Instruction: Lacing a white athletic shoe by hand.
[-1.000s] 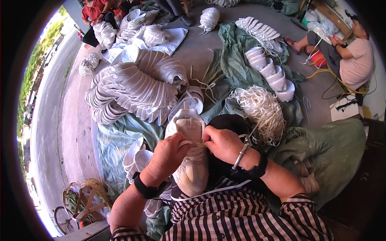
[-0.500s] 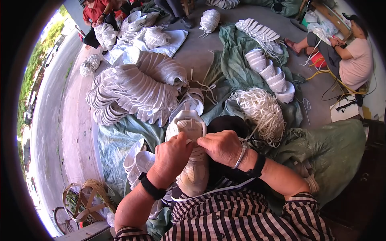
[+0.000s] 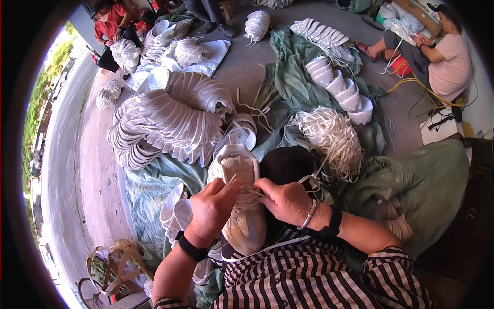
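Note:
A white and beige sneaker point(image 3: 244, 233) lies in front of my body, its toe toward me and its collar away. My left hand point(image 3: 211, 210) is closed in a pinch at the shoe's left eyelet row, and a white shoelace point(image 3: 232, 178) tip pokes up from its fingers. On the other side, my right hand point(image 3: 287, 202) pinches lace at the right eyelet row, its fingertips against the shoe. Crossed lace shows between the hands. A loose length of white lace runs over my striped shirt below the toe.
A white lace heap point(image 3: 332, 139) lies ahead on the right, on green sheeting. Stacked white shoe uppers point(image 3: 170, 121) stand ahead on the left; more uppers point(image 3: 337, 87) sit farther right. A woven basket point(image 3: 121, 265) is at lower left. Other people sit at far left and right.
My left hand has come down slightly, and a lace tip now stands up from its fingers. My right hand has shifted slightly down along the eyelets. The view has tilted a little.

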